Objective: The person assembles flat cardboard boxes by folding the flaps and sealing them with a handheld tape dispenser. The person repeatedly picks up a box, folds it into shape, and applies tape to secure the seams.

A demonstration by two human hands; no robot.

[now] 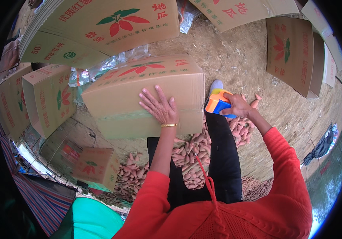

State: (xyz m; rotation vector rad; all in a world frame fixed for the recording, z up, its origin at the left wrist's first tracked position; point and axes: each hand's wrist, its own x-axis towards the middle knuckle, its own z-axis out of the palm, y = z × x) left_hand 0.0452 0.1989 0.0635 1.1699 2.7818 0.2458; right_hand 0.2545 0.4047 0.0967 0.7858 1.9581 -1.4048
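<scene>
A person in a red knitted top (pixel 288 171) and black trousers (pixel 224 167) works over a large brown cardboard box (pixel 123 93), seen from above at head height. The box lies just ahead of the person, slightly left of centre, closed, with red-and-green leaf artwork on the side farthest away. The left hand (pixel 159 105), with a gold bracelet (pixel 169 125) at its wrist, is laid flat on the box, fingers spread. The right hand (pixel 238 105) is wrapped around an orange-and-blue tape dispenser (pixel 217 102), close to the box's right end and over the person's right leg; whether dispenser and box touch is hard to tell. A grey shoe (pixel 216 85) shows just beyond it. Reddish sweet potatoes (pixel 191 153) are heaped on the bare ground (pixel 250 47) around and between the legs. Farther off, a stack of flattened cardboard (pixel 111 32) fills the upper left, an open carton (pixel 47 101) stands at the left, and another open carton (pixel 292 55) stands at the upper right. Bright green fabric (pixel 95 219) lies at the lower left, beside striped cloth (pixel 41 203).
</scene>
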